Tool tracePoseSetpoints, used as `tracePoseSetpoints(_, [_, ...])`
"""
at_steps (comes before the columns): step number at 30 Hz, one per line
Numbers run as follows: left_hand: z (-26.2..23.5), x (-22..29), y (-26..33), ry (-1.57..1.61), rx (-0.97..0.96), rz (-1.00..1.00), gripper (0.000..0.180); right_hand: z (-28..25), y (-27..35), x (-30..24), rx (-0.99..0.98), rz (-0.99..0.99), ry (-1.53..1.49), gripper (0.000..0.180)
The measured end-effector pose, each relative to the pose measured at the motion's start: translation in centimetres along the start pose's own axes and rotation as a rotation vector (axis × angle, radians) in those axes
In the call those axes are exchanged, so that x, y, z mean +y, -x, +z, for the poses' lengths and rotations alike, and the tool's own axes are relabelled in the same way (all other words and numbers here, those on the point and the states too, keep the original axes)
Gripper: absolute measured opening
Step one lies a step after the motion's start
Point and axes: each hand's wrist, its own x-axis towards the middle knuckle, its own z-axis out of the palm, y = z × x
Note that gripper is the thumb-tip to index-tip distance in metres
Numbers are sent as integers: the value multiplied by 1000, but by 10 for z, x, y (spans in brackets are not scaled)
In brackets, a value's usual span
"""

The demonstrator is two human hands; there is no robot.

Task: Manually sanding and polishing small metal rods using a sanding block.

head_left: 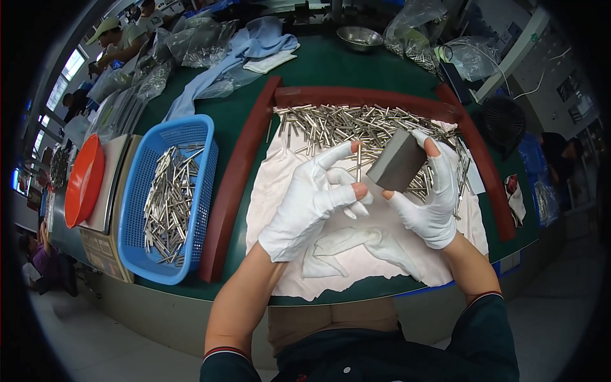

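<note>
Between the bare thumb and index tips of my gloved left hand [321,188] stands a slim metal pin [358,162], held upright. My right hand [436,194], in a white glove with bare fingertips, grips a dark grey rectangular block [398,159] between thumb and fingers, tilted. Pin and block are close together but look apart. Behind both hands a heap of loose metal pins [324,127] covers the far part of a pale cloth [273,197]. A crumpled white cloth [363,245] lies on it below my hands.
Dark red bars [238,197] frame the pale cloth on the green table [324,60]. At left stands a blue basket [207,137] of pins, beside a scale with an orange bowl [84,181]. A metal bowl [359,38] and pin bags sit at the back. Other people work at far left.
</note>
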Motion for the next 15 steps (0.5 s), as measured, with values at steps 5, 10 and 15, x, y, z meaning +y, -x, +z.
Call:
tracePoseSetpoints(5, [2, -8, -3, -101, 11, 32, 72, 4, 2, 2, 105, 105, -114, 94])
tracePoseSetpoints(10, [3, -10, -2, -126, 21, 29, 71, 1, -1, -1, 37, 40, -54, 93])
tracePoseSetpoints(15, [4, -11, -3, -137, 20, 17, 71, 1, -1, -5, 26, 45, -58, 93])
